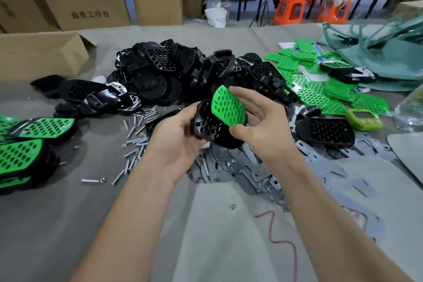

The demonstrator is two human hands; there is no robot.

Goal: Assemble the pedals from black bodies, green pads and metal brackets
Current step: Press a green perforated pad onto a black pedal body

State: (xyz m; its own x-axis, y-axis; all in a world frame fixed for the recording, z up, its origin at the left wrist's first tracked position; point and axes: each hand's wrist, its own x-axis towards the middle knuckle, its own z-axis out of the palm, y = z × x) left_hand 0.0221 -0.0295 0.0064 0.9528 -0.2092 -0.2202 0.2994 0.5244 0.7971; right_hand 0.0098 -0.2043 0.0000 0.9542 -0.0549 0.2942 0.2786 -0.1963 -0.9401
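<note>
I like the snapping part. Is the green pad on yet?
Not yet. The pad tilts up off the body, pinched by the right hand.

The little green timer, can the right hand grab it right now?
Probably not yet: the right hand is pinching a green pad. The timer lies uncovered to its right, so once freed, likely yes.

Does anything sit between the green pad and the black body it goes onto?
Nothing visible does. The right hand holds the pad tilted right over the body, which the left hand grips.
</note>
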